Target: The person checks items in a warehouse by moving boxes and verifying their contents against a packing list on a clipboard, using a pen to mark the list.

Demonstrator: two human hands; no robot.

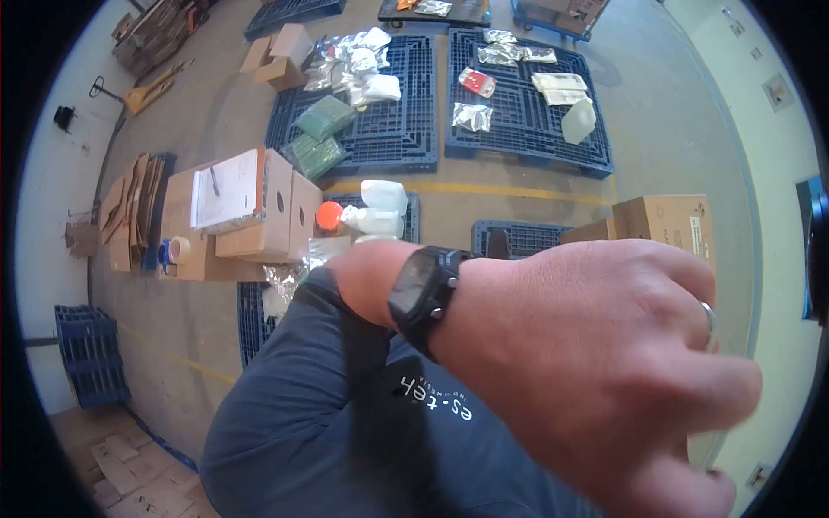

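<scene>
My left hand [596, 363] reaches across the view from the left, close to the camera, its back facing me. A black digital watch [423, 293] is on the wrist and a ring [709, 326] on one finger. The fingers are curled inward, so whatever they may hold is hidden. Below the arm show my dark sleeve [294, 363] and dark shirt [432, 449] with white lettering. My right hand is out of view. Beyond the forearm stand white plastic jugs [380, 211] and a round orange-red lid [329, 215].
Cartons [194, 220] at left carry a clipboard [229, 192] with paper and a pen, and a tape roll [179, 250]. Blue pallets [406, 129] farther off hold silver pouches [350, 65], green packs [324, 118] and a jug [579, 121]. A cardboard box [665, 220] stands at right.
</scene>
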